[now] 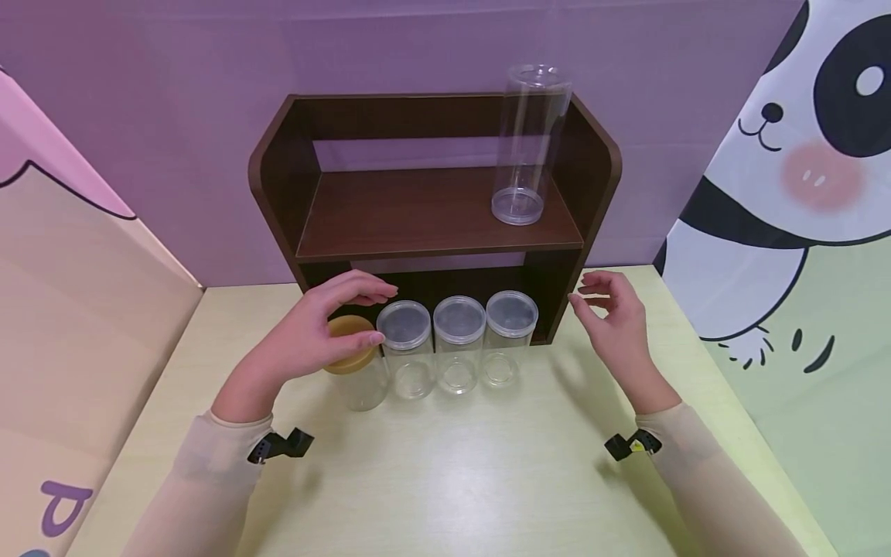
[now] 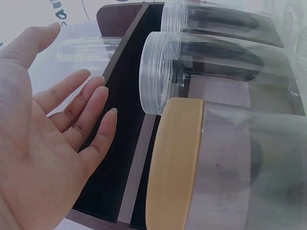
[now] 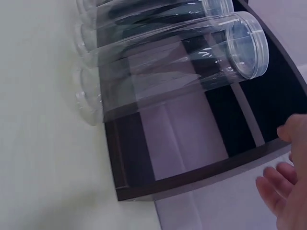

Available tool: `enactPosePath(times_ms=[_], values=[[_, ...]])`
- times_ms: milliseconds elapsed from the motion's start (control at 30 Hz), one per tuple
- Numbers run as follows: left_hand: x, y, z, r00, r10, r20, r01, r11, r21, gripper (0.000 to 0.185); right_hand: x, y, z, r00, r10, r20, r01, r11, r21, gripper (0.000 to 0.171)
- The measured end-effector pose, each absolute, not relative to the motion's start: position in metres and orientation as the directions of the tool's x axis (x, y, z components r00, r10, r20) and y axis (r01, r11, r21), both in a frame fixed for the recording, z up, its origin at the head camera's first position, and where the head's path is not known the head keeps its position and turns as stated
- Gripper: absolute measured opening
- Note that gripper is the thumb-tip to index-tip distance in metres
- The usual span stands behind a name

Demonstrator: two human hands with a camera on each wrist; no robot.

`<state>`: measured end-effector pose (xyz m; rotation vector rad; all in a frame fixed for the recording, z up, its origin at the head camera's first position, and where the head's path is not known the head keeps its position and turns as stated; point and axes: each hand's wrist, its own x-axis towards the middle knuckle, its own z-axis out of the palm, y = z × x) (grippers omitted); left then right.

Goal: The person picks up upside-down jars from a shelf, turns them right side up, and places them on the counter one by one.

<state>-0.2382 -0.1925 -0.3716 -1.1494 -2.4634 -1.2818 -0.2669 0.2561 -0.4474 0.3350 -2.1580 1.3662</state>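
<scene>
My left hand (image 1: 306,329) hovers over the jar with the tan lid (image 1: 363,391), its fingers loosely extended and holding nothing. In the left wrist view, a gap shows between that hand and the tan lid (image 2: 173,165). To the right of that jar, three clear jars with clear lids, a left one (image 1: 406,352), a middle one (image 1: 459,344) and a right one (image 1: 511,333), stand upright in a row. Beside the shelf's right side panel is my right hand (image 1: 616,325), fingers loosely bent around nothing; whether it touches the panel I cannot tell.
A dark brown two-level shelf (image 1: 418,216) stands behind the jars against a purple backdrop. On its upper board, at the right, a tall clear cylinder (image 1: 529,155) stands upright. The pale tabletop (image 1: 445,472) extends in front. Printed panels (image 1: 766,193) flank both sides.
</scene>
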Motion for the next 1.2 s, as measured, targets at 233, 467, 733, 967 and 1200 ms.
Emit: enactPosePath(times_ms=[233,467,733,967,1200], values=[[-0.238,-0.192,-0.372,-0.699,0.567,0.435,0.68,0.342,0.648,0.055,-0.277,0.248,-0.436,-0.785,0.129,0.606,-0.509,0.422,-0.75,0.039],[-0.239,-0.19,-0.373,-0.697,0.571,0.434,0.682,0.343,0.645,0.055,-0.283,0.239,-0.438,-0.771,0.197,0.605,-0.508,0.382,-0.772,0.035],[-0.241,-0.19,-0.372,-0.697,0.572,0.432,0.682,0.343,0.647,0.055,-0.284,0.236,-0.441,-0.744,0.244,0.622,-0.494,0.426,-0.758,0.026],[-0.246,-0.183,-0.364,-0.666,0.595,0.45,0.71,0.318,0.629,0.054,-0.287,0.23,-0.44,-0.723,0.262,0.639,-0.505,0.43,-0.748,0.022],[-0.259,-0.161,-0.348,-0.614,0.62,0.488,0.75,0.266,0.606,0.053,-0.285,0.227,-0.443,-0.713,0.262,0.65,-0.49,0.478,-0.729,0.017]])
